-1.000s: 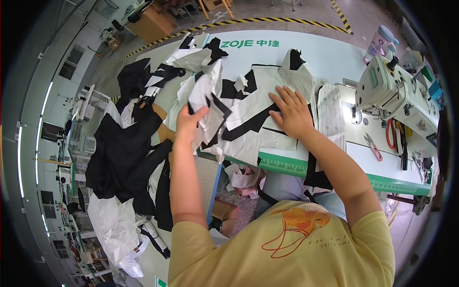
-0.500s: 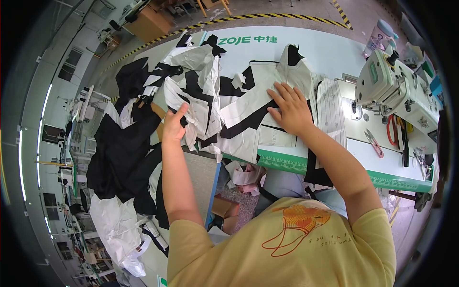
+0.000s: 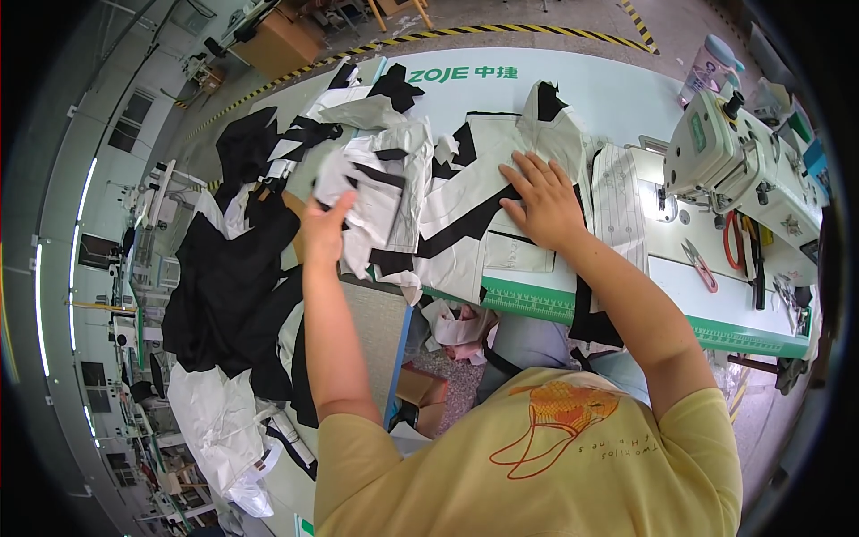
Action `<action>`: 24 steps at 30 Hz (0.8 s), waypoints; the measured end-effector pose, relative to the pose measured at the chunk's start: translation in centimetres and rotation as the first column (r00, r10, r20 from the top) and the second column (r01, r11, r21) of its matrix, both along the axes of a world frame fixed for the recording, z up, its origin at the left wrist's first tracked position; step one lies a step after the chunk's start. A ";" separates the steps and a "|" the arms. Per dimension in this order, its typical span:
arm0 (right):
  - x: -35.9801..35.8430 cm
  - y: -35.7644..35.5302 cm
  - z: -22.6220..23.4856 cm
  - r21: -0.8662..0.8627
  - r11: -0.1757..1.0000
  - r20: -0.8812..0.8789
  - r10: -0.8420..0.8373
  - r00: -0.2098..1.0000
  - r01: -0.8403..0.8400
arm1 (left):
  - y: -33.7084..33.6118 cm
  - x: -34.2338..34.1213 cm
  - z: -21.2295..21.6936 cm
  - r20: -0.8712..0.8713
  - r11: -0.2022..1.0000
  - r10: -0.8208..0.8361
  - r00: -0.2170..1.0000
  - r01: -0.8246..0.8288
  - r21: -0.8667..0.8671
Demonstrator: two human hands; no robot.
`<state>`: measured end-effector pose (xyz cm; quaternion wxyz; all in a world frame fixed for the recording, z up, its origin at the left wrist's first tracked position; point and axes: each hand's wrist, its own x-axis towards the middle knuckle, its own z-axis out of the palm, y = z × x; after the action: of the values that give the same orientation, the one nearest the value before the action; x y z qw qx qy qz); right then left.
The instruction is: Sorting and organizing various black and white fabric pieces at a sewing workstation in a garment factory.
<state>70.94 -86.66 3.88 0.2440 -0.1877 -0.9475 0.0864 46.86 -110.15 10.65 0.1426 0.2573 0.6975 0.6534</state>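
My left hand (image 3: 324, 231) is closed on the near left edge of a white and black fabric piece (image 3: 380, 201), thumb on top and the other fingers mostly hidden. The part by the thumb is smeared by motion. My right hand (image 3: 544, 204) lies flat with fingers a little apart, pressing on a pale garment panel (image 3: 497, 148) spread over the table. Black strips run diagonally between the two hands. Beside the right hand, a white striped fabric strip (image 3: 617, 206) lies near the sewing machine (image 3: 729, 148).
A heap of black fabric (image 3: 237, 286) hangs at the left, above crumpled white material (image 3: 215, 421). Pink-handled snips (image 3: 701, 267) and red-handled scissors (image 3: 734, 242) lie at the right. A bottle (image 3: 711, 67) stands behind the machine. A green ruler edge (image 3: 528, 302) borders the table.
The fabric in my left hand has turned over and spread flatter toward the right, showing more of its white face. My right hand stays in place on the panel.
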 end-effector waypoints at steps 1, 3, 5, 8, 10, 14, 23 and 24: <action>-0.1 -0.1 0.1 0.002 1.000 -0.001 0.004 1.000 -0.004 | -0.7 -0.9 0.3 0.057 0.988 0.027 0.998 -0.035 0.150; -0.2 -0.1 0.0 0.004 1.000 -0.005 0.005 1.000 -0.005 | -1.9 -2.1 1.4 0.091 0.954 0.100 0.991 -0.121 0.275; -0.1 0.0 -0.1 0.003 1.000 -0.006 0.001 1.000 -0.001 | -2.0 -1.2 3.3 0.108 0.928 0.149 0.983 -0.177 0.327; 0.0 0.1 -0.2 -0.004 1.000 0.000 -0.008 1.000 0.008 | -1.5 0.5 4.5 0.127 0.919 0.149 0.981 -0.185 0.348; 0.1 0.1 -0.1 -0.003 1.000 -0.006 -0.001 1.000 0.001 | -0.2 2.3 4.7 0.044 0.926 0.119 0.992 -0.127 0.355; 0.3 0.7 1.7 -0.250 0.962 -0.185 0.068 0.980 -0.114 | 4.3 8.1 4.2 0.064 0.938 -0.141 0.988 0.113 0.327; 6.5 -3.2 5.3 -0.925 -0.160 -0.245 -0.447 0.861 -0.346 | 10.7 17.6 0.1 -0.281 0.933 -0.355 0.892 0.356 -0.049; 7.4 -2.8 5.8 -0.937 -0.134 -0.217 -0.505 0.836 -0.324 | 10.4 17.2 0.5 -0.148 0.907 -0.419 0.896 0.420 -0.021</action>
<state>78.34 -89.50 9.65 0.2737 -0.3428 -0.4195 0.7947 64.10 -99.79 11.13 0.2260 0.4504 0.6306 0.5903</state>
